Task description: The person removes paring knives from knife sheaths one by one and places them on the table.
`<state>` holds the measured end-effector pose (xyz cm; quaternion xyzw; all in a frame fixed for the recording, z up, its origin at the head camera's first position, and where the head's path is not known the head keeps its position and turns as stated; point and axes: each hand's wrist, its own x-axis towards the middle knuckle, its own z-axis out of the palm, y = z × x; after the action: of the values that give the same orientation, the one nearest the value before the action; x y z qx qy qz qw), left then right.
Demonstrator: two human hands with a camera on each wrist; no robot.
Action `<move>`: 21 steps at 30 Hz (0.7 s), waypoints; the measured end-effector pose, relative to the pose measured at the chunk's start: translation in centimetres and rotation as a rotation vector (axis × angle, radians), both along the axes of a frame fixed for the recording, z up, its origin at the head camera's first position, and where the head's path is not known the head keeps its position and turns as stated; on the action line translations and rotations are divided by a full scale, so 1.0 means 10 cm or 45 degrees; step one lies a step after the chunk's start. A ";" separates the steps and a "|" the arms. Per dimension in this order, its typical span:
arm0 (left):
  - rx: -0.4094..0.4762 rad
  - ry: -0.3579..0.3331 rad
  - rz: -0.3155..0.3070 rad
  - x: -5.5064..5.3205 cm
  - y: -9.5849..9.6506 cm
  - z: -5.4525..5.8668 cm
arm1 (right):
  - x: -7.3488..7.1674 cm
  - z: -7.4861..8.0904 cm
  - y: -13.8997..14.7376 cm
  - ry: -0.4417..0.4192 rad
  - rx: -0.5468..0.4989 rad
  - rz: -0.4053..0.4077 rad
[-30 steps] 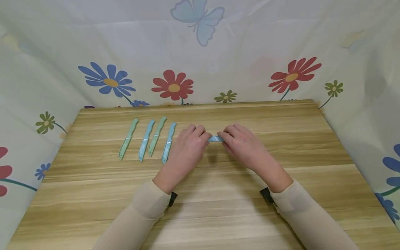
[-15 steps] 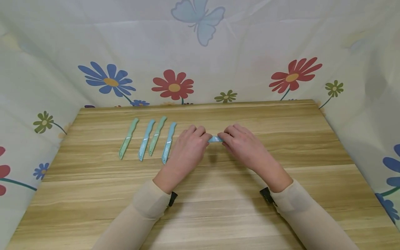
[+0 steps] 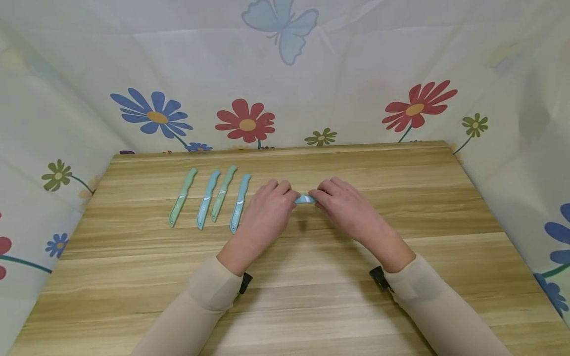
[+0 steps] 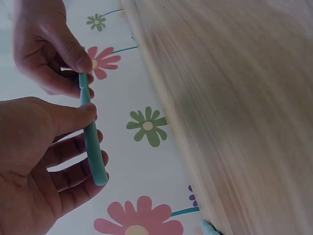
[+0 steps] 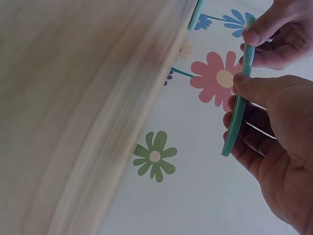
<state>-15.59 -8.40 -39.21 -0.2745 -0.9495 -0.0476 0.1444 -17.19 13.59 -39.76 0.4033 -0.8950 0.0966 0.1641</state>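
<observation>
Over the middle of the table, both hands hold one light-blue paring knife (image 3: 305,199) in a blade cover, lying crosswise. My left hand (image 3: 269,208) pinches the handle (image 4: 95,155) between thumb and fingers. At the other end, my right hand (image 3: 345,203) grips the blade cover (image 5: 236,120) the same way. From above, fingers hide all but a short middle piece with a pale stripe. Left of the left hand lie more covered knives: a blue knife (image 3: 241,203), a green knife (image 3: 224,194), another blue knife (image 3: 208,200) and another green knife (image 3: 183,198).
The wood-grain table (image 3: 356,306) fills the lower view. Behind it and along both sides hangs a white curtain (image 3: 356,64) printed with flowers and a butterfly. A black strap piece (image 3: 379,278) shows at the right cuff, and a similar black piece (image 3: 246,283) at the left.
Hardly anything differs: both hands stay on the knife in the same place, and the view shifts very slightly. The knives on the table have not moved.
</observation>
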 end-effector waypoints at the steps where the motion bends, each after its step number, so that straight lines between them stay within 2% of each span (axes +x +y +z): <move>1: 0.000 -0.004 0.002 0.00 0.00 0.00 | 0.00 0.00 0.00 -0.004 0.000 -0.004; 21: 0.012 -0.023 0.026 0.00 -0.02 0.00 | -0.01 0.00 -0.01 -0.035 0.003 -0.032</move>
<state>-15.59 -8.62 -39.17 -0.2637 -0.9533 -0.0532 0.1377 -17.25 13.46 -39.75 0.3909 -0.9023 0.0991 0.1525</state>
